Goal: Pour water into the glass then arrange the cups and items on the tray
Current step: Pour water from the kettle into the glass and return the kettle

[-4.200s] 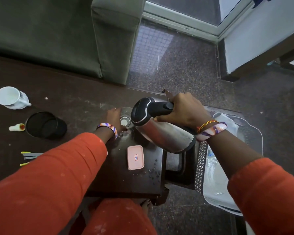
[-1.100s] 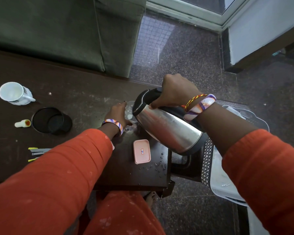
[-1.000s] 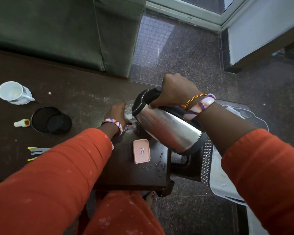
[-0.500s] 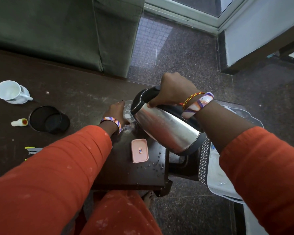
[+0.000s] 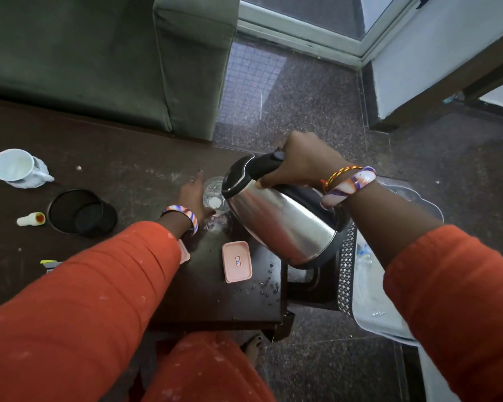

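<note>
Head view: a steel kettle (image 5: 276, 219) is gripped by its black handle in the right hand (image 5: 305, 166), fingers wrapped round the handle, and is held tilted w/ the spout end over a clear glass (image 5: 214, 197). The glass is stood on the dark bench (image 5: 122, 181), near its right end, just left of the kettle's lid. The left hand (image 5: 193, 192) is laid against the glass's left side, fingers fairly straight & pointing away, thumb low by the glass base; whether the glass is actually clasped cannot be told. Bangles are worn on both wrists, orange sleeves on both arms.

A pink lidded box (image 5: 236, 261) is seen flat on the bench nearer the person, w/ water drops (image 5: 266, 287) scattered just right of it. A 2nd pink item is mostly hidden under the left sleeve. On the bench's left part: a white mug (image 5: 18, 168) at far left, a black round cup (image 5: 80, 212) lying nearer, a small white bottle w/ red tip (image 5: 31, 219) just left of that cup, and a yellow-edged object (image 5: 50, 264) at the sleeve's edge. A clear plastic tray (image 5: 372, 303) is set off the bench's right end, partly covered by the right arm. A green sofa (image 5: 105, 62) is placed beyond the bench.
</note>
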Available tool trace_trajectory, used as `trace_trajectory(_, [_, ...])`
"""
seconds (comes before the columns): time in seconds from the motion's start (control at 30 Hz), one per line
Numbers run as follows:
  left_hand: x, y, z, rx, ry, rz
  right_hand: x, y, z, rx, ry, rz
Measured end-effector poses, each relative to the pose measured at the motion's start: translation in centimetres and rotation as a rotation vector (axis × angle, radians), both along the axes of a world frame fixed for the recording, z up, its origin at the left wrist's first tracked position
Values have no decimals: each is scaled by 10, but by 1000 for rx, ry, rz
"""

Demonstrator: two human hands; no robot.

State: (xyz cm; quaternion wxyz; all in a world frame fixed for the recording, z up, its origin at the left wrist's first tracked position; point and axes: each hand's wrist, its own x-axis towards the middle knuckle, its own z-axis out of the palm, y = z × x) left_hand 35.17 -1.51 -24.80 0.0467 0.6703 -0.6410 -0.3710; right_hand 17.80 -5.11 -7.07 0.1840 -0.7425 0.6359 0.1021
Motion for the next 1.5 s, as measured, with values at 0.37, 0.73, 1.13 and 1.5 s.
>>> trace_trajectory(0.37, [10, 21, 28, -216, 44, 122, -59, 45, 13, -25, -253, -214])
trace_trajectory(0.73, [-57, 58, 85, -364, 188, -28, -147, 130, 43, -176, -799, -449])
trace_trajectory(1.13, [-212, 85, 146, -209, 309, -177, -278, 208, 80, -525, -981, -523])
trace_trajectory(1.5, [-287, 110, 145, 86, 74, -425, -355, 239, 26, -574, -1008, -677])
